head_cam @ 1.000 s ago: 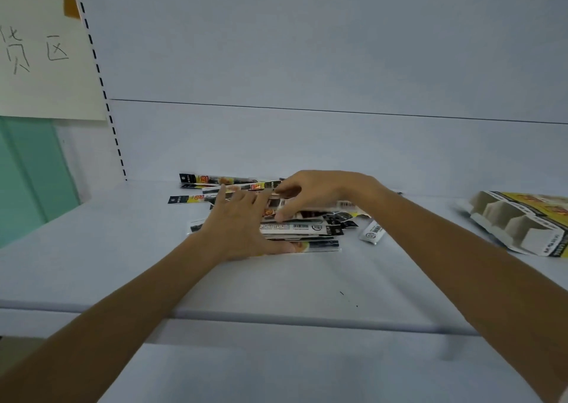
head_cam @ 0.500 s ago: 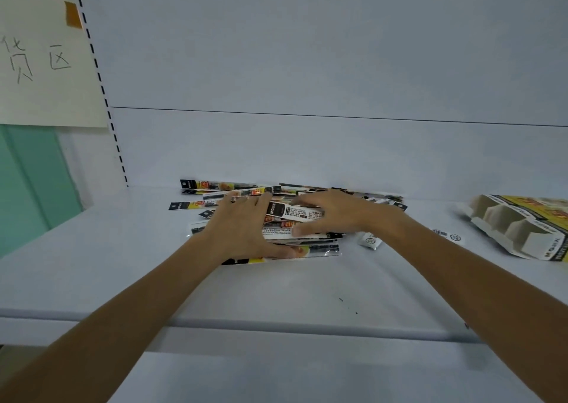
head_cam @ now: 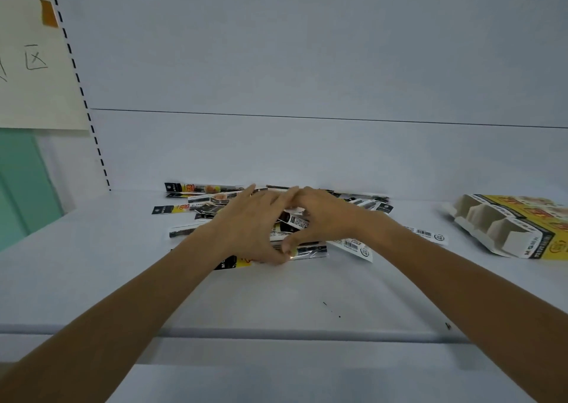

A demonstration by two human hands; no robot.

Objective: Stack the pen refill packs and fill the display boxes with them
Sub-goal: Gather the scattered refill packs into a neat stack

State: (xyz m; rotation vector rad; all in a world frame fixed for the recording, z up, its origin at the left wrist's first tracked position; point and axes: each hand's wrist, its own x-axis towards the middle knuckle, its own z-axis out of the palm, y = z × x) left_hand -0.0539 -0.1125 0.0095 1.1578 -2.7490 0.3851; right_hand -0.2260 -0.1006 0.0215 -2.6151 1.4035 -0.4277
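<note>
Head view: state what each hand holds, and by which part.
The right hand curls fingers and thumb round a few long clear-plastic pen refill packs, apparently near their label ends. The left hand only presses flat on the pile.

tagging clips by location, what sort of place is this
Probably a shop or stockroom shelf: a slotted shelving upright, loose barcoded pen refill packs, and a compartmented cardboard display box.

The slim clear-plastic pen refill packs (head_cam: 310, 252) look glossy, catching glints over printed paper inserts. The yellow-and-white cardboard display box (head_cam: 504, 230) is matt. The pale grey shelf (head_cam: 276, 298) appears smooth and matt, like painted metal.
</note>
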